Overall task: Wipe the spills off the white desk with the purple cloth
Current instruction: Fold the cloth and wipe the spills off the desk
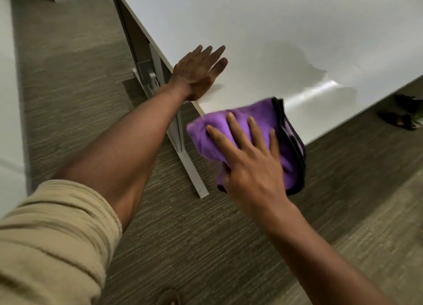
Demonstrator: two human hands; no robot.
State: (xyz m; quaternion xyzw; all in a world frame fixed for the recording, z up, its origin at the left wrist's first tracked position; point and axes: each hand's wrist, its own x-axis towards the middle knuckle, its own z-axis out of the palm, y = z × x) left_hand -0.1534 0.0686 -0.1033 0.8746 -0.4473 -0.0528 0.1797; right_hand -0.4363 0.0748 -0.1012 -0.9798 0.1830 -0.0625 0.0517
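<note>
My right hand (pixel 249 158) holds the one purple cloth (pixel 256 142): four fingers lie spread and nearly straight over its top, and my thumb tucks beneath its lower fold, so the grip is a pinch through the bunched fabric. The cloth is folded into a thick wad with black trim (pixel 295 144) along its right edge. Its long axis runs from the upper left, at the near corner of the table, down toward the lower right, and the trimmed edge faces right. Its upper part overlaps the table's near corner; the rest hangs past the edge, over the carpet (pixel 229 247). I cannot tell whether it presses on the surface or sits just above it.

My left hand (pixel 199 73) lies flat and relaxed on the table (pixel 229 18) near its left edge, fingers straight and pointing away from me, holding nothing. A tan rolled sleeve (pixel 52 243) covers that upper arm.

On the white top I count two wet marks: one dull patch (pixel 302 59) further in, to the right of my left hand, and one shiny streak (pixel 315 91) just beyond the cloth. One table leg (pixel 183 144) stands below the corner. Dark sandals (pixel 402 119) lie on the floor under the table's right side.
</note>
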